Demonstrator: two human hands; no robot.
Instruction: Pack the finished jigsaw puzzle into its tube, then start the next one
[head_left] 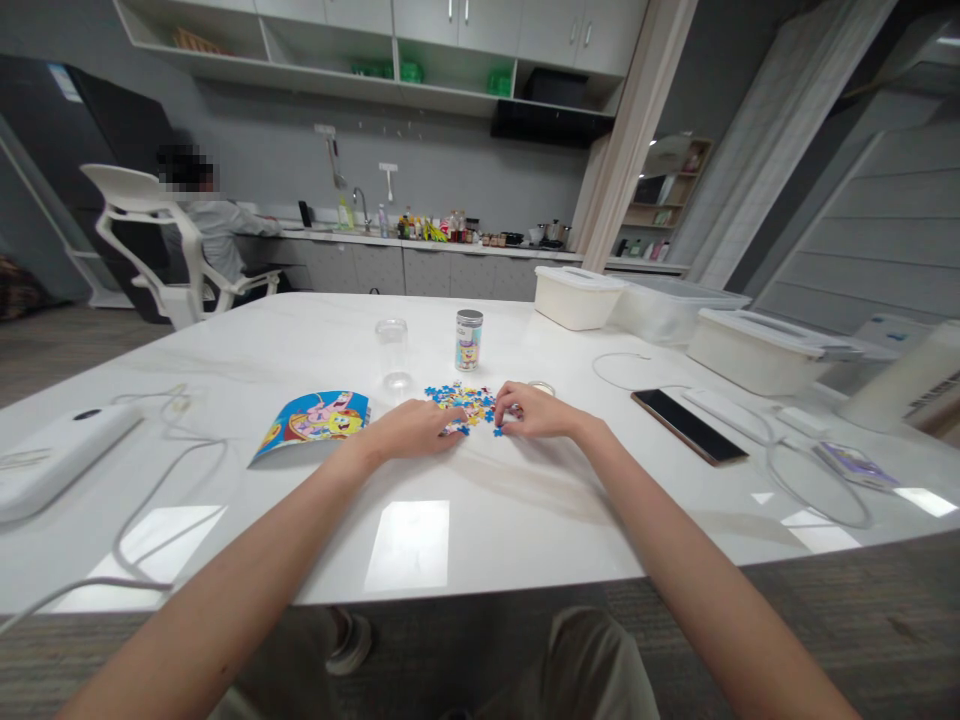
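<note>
A loose heap of small jigsaw puzzle pieces [472, 402], blue, yellow and red, lies on the white table. My left hand [420, 428] rests at the heap's left edge, fingers reaching among the pieces and the thumb a little apart from them. On the other side, my right hand [534, 410] has its fingers curved downward at the pieces, thumb and forefinger apart. A blue puzzle piece [498, 432] lies by its thumb tip. Behind the heap stands a cartoon-printed can [469, 342] with a silver top. The curved cartoon picture sheet [315, 420] lies left of my left hand.
A clear plastic jar [392, 355] stands back left, and a round lid [541, 387] lies partly behind my right hand. To the right are a phone [688, 426], cables and storage boxes [577, 298]. A white device [64, 460] lies left. One person [225, 235] sits beyond the table.
</note>
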